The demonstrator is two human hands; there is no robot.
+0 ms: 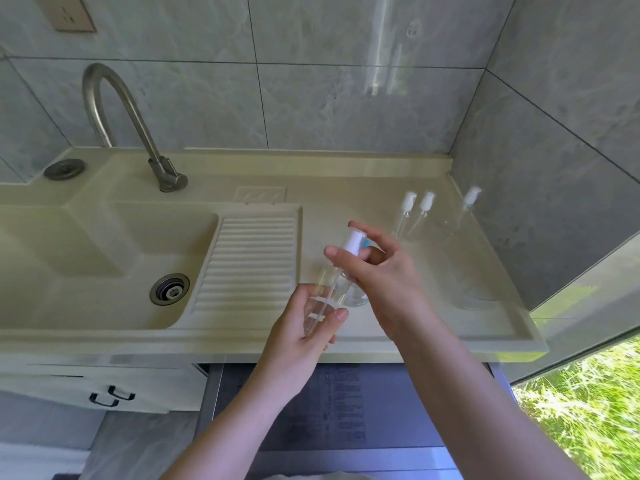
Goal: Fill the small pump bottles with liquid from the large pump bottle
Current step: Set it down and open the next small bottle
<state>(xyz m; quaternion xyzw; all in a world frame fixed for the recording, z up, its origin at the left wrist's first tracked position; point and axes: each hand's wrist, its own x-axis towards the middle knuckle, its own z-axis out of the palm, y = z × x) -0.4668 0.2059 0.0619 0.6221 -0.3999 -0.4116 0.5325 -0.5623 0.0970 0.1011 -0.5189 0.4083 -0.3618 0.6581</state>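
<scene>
- The left hand [304,323] holds a small clear pump bottle [329,289] by its lower body; the grip is fingers and thumb curled round the bottle, which tilts with its top leaning toward 1 o'clock.
- The bottle is in the air above the front edge of the cream surface [346,188], just right of the ribbed washboard [249,258].
- A little clear liquid shows in the lower part of the bottle, and a thin dip tube runs down inside it.
- The right hand [377,268] is at the bottle's top; its grip is thumb and fingers closed round the white pump head [353,241], the index finger lying over the top.
- Behind the right hand, at 12 o'clock from it, a bit of blue [364,243] and the clear base of another bottle [356,296] show on the surface; most of that bottle is hidden, so I cannot tell its size.
- At 2 o'clock from the hands, two loose white pump heads [417,202] with dip tubes lie side by side on the surface.
- Further right, near the wall corner, a third pump top [471,196] sits on what looks like a clear bottle, faint against the surface.
- At 9 o'clock lies the sink basin [104,258] with its drain [169,289], and a curved metal tap [114,109] stands at 10 o'clock.
</scene>
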